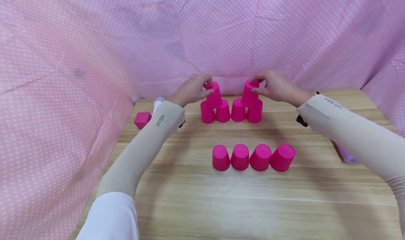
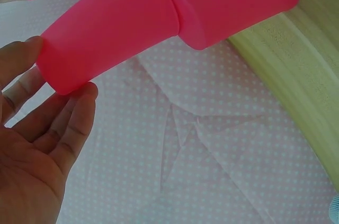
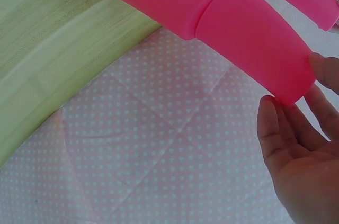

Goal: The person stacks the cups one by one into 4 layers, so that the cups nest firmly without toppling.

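My left hand (image 1: 193, 89) pinches the closed top end of an upside-down pink cup (image 1: 214, 98) between thumb and fingers. That cup's rim sits over the left pair of upturned pink cups (image 1: 207, 112) at the back. Likewise, my right hand (image 1: 277, 86) grips a second pink cup (image 1: 249, 95) by its top, above the right pair of cups (image 1: 255, 112). In the right wrist view, the held cup (image 3: 257, 41) touches the cup (image 3: 164, 1) beneath it. The left wrist view shows the same contact for the left held cup (image 2: 108, 30).
Nearer to me, several upturned pink cups (image 1: 240, 157) stand in a row on the wooden table (image 1: 234, 208). A pink cube (image 1: 142, 120) and a white object (image 1: 158, 103) lie at the left. A purple-topped item (image 1: 346, 155) is partly under the right forearm. Dotted pink cloth (image 1: 202, 39) surrounds the table.
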A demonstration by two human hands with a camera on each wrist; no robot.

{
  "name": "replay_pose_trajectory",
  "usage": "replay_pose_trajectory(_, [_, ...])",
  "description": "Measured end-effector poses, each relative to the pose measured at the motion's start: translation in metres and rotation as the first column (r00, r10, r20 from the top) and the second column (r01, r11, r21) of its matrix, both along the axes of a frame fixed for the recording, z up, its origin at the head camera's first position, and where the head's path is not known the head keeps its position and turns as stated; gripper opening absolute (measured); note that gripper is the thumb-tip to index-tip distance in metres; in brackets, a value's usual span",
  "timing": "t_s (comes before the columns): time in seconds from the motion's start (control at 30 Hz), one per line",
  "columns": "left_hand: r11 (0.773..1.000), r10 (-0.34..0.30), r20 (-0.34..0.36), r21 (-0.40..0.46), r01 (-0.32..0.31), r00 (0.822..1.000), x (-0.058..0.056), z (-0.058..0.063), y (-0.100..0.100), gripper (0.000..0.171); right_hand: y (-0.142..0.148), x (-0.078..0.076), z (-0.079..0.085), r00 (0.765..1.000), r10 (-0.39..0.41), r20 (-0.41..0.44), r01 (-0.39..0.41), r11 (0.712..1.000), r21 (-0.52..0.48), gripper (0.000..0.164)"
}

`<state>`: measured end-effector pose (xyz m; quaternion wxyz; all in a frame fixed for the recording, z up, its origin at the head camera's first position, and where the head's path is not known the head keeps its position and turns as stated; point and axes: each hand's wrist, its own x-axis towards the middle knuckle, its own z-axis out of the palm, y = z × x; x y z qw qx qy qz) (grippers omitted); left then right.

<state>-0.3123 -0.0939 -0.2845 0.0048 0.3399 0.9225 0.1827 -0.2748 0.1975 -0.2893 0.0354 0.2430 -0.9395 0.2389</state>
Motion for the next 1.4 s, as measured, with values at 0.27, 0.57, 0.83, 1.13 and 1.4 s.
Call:
replay_pose_trajectory(0.27, [0.999,0.037,-0.031,0.016,-0.036,0.999,0.022,0.012,-0.013,0.028,-0.003,0.014,0.0,0.99,0.049,-0.132,-0.051,0.999,-0.009,0.028])
replay_pose_trajectory(0.57, [0.958,-0.273,-0.163,0.037,0.283,0.948,0.107,-0.007,-0.031,0.024,-0.016,0.086,-0.024,0.885,0.36,-0.296,-0.361,0.931,0.052,0.031])
replay_pose_trajectory(0.83, [0.939,-0.336,-0.011,-0.083,0.334,0.942,0.148,-0.048,-0.027,0.025,-0.035,0.125,-0.053,0.891,0.451,-0.054,-0.438,0.885,0.156,0.032])
replay_pose_trajectory(1.13, [0.94,-0.333,0.027,-0.067,0.334,0.943,0.157,-0.068,-0.024,0.024,-0.041,0.132,-0.062,0.897,0.441,-0.035,-0.433,0.891,0.135,0.032])
replay_pose_trajectory(1.4, [0.946,-0.32,0.02,-0.05,0.321,0.947,0.159,-0.07,-0.021,0.025,-0.042,0.133,-0.06,0.896,0.444,-0.025,-0.437,0.89,0.127,0.031])
